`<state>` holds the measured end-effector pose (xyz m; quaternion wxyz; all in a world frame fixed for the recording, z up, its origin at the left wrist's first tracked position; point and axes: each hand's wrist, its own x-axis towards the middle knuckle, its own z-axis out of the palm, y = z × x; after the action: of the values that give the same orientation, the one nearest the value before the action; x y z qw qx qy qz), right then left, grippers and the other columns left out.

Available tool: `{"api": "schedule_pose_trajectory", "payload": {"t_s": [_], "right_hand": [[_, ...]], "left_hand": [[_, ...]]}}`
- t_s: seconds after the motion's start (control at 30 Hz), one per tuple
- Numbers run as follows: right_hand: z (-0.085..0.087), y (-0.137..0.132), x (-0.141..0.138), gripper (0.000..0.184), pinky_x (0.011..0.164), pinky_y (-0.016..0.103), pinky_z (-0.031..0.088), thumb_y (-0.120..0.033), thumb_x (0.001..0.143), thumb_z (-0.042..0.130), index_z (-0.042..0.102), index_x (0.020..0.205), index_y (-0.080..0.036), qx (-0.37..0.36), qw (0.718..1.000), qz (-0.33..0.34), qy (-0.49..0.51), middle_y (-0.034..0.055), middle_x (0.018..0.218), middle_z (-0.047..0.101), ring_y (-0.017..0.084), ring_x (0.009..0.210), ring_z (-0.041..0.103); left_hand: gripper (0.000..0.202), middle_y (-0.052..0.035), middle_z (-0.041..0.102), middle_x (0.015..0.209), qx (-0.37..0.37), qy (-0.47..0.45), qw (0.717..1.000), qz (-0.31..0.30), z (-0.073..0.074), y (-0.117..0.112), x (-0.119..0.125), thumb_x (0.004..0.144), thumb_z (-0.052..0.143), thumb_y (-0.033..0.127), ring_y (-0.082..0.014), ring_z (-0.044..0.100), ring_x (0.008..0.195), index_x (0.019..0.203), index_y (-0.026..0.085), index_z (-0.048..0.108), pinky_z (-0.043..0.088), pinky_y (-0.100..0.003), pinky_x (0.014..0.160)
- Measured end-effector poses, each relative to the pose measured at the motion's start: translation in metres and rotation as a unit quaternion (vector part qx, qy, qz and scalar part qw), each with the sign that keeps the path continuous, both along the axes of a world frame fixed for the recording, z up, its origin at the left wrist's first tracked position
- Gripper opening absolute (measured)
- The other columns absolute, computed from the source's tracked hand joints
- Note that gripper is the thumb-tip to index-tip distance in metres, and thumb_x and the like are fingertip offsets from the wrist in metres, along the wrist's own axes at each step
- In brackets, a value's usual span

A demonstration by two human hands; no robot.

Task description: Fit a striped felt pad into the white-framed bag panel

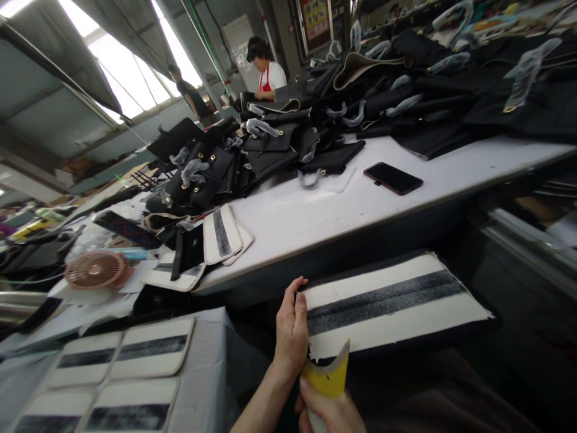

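A long cream panel [387,307] with a dark grey stripe down its middle lies tilted on dark material. My left hand [291,331] grips its left end, thumb on the near face and the other fingers partly hidden by the edge. Below it, my right hand [331,412] is closed around a yellow tool [328,379] with a concave, grey-edged tip and a pale handle. That tip is by the panel's lower left corner; whether it touches, I cannot tell.
Striped cream panels [148,349] lie on a covered surface at left. On the white table [288,219] are a phone [393,178], heaped black bags [274,144] and a stack of panels [222,234]. A pink fan [97,269] stands at left. A person [270,78] works behind.
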<state>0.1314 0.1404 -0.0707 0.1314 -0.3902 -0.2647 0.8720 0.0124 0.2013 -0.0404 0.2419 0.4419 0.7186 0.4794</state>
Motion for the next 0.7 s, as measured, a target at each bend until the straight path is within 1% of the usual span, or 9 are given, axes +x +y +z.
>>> {"api": "schedule_pose_trajectory", "payload": {"t_s": [0.13, 0.2, 0.37, 0.47, 0.6, 0.67, 0.7], "right_hand": [[0.003, -0.003, -0.001, 0.058, 0.049, 0.022, 0.033, -0.072, 0.071, 0.062, 0.062, 0.064, -0.015, 0.022, 1.000, 0.006, -0.010, 0.0006, 0.044, 0.051, 0.010, 0.041, 0.044], [0.004, -0.003, -0.001, 0.060, 0.049, 0.023, 0.033, -0.074, 0.071, 0.061, 0.063, 0.066, -0.014, 0.021, 1.000, 0.006, -0.009, 0.0002, 0.044, 0.050, 0.010, 0.041, 0.044], [0.004, 0.001, 0.003, 0.060, 0.049, 0.023, 0.033, -0.074, 0.070, 0.062, 0.063, 0.066, -0.014, 0.012, 0.999, 0.029, 0.013, 0.0005, 0.045, 0.051, 0.010, 0.042, 0.044], [-0.002, 0.002, 0.004, 0.062, 0.049, 0.023, 0.032, -0.075, 0.069, 0.061, 0.064, 0.068, -0.013, 0.017, 0.999, 0.034, 0.025, 0.0012, 0.046, 0.053, 0.010, 0.042, 0.045], [-0.015, 0.002, 0.003, 0.066, 0.047, 0.023, 0.029, -0.078, 0.067, 0.060, 0.066, 0.069, -0.012, 0.017, 0.997, 0.056, 0.041, 0.0017, 0.044, 0.053, 0.010, 0.041, 0.044], [-0.017, 0.003, 0.004, 0.065, 0.046, 0.023, 0.030, -0.077, 0.067, 0.063, 0.066, 0.068, -0.012, 0.011, 0.997, 0.067, 0.040, 0.0013, 0.044, 0.052, 0.009, 0.040, 0.044], [-0.016, 0.005, 0.005, 0.062, 0.046, 0.023, 0.032, -0.075, 0.068, 0.065, 0.066, 0.066, -0.013, 0.005, 0.997, 0.071, 0.035, 0.0008, 0.044, 0.052, 0.009, 0.040, 0.044]], "left_hand": [[0.037, -0.0019, 0.059, 0.130, -0.008, 0.009, 1.000, -0.006, 0.003, 0.000, 0.000, 0.101, 0.035, 0.045, -0.0173, 0.050, 0.124, 0.128, 0.028, 0.053, 0.033, -0.033, 0.109], [0.037, -0.0021, 0.059, 0.131, -0.013, 0.016, 1.000, -0.006, 0.005, 0.001, 0.000, 0.101, 0.035, 0.045, -0.0178, 0.050, 0.124, 0.128, 0.028, 0.053, 0.034, -0.033, 0.109], [0.036, -0.0020, 0.059, 0.131, -0.024, 0.034, 0.999, -0.006, 0.007, 0.002, 0.001, 0.101, 0.035, 0.043, -0.0182, 0.050, 0.124, 0.128, 0.029, 0.053, 0.034, -0.034, 0.109], [0.036, -0.0029, 0.059, 0.131, -0.025, 0.043, 0.999, -0.008, 0.007, 0.001, 0.002, 0.101, 0.035, 0.043, -0.0190, 0.051, 0.125, 0.129, 0.028, 0.053, 0.034, -0.036, 0.110], [0.036, -0.0034, 0.059, 0.132, -0.034, 0.049, 0.998, -0.006, 0.008, 0.002, 0.002, 0.101, 0.035, 0.042, -0.0205, 0.050, 0.126, 0.128, 0.028, 0.053, 0.034, -0.039, 0.111], [0.036, -0.0036, 0.059, 0.132, -0.040, 0.055, 0.998, -0.007, 0.009, 0.003, 0.002, 0.101, 0.034, 0.042, -0.0211, 0.050, 0.126, 0.128, 0.028, 0.054, 0.033, -0.041, 0.112], [0.037, -0.0039, 0.059, 0.132, -0.042, 0.058, 0.997, -0.007, 0.010, 0.003, 0.002, 0.101, 0.034, 0.042, -0.0215, 0.050, 0.127, 0.128, 0.028, 0.055, 0.033, -0.042, 0.113]]}}
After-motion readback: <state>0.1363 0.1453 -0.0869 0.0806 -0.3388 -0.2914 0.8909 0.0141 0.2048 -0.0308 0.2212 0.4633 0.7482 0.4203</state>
